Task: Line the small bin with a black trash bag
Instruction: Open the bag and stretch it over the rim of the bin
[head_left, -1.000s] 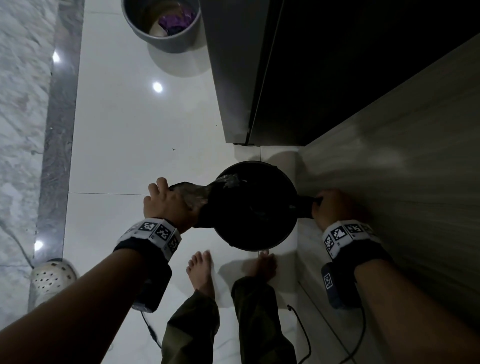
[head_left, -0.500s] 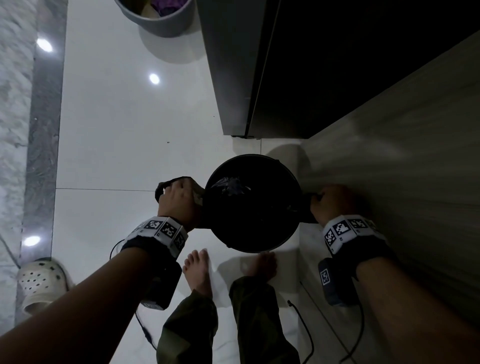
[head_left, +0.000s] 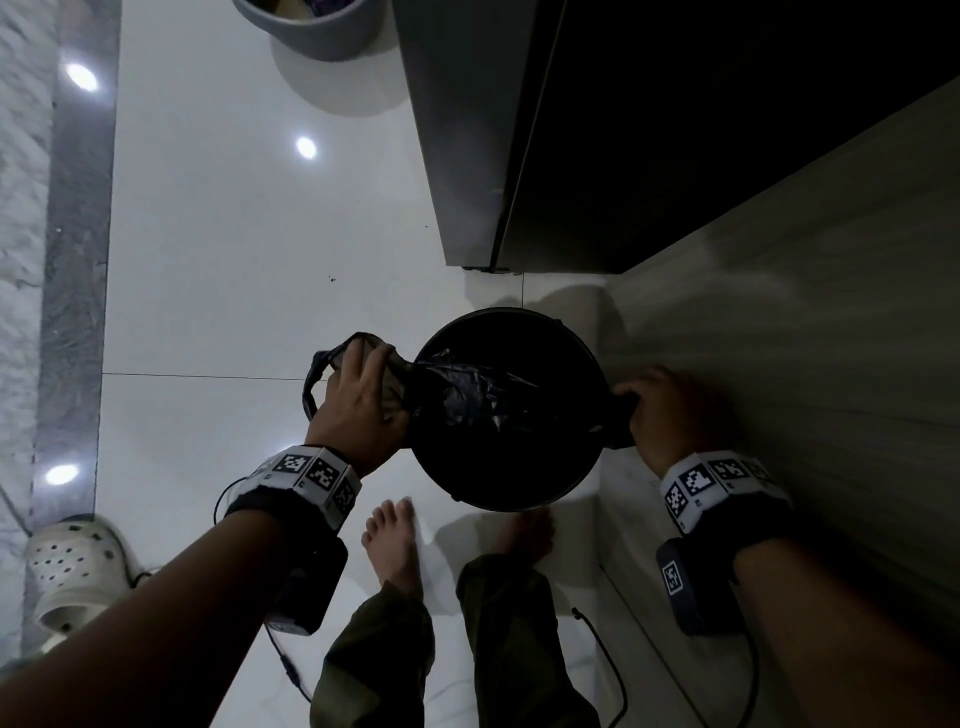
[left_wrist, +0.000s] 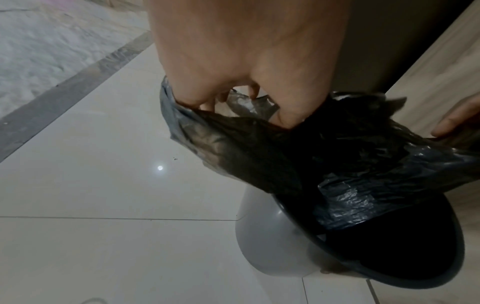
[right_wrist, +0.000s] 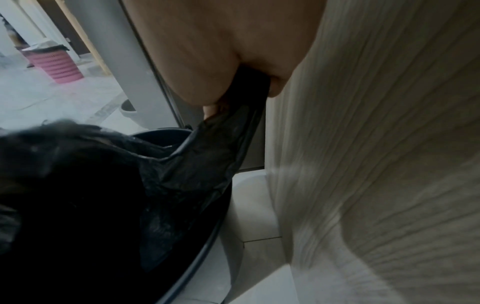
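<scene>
Our left hand (head_left: 358, 410) just lifted its side of the bag (head_left: 467, 395) higher; right hand (head_left: 670, 415) grips the other edge, mouth spreading over the bin (head_left: 582, 483) rim.

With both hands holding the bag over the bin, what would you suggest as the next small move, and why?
Probably fold the left hand's edge of the black trash bag down over the small bin's rim. That edge is bunched outside the rim, while the right hand holds the opposite edge at the rim.
</scene>
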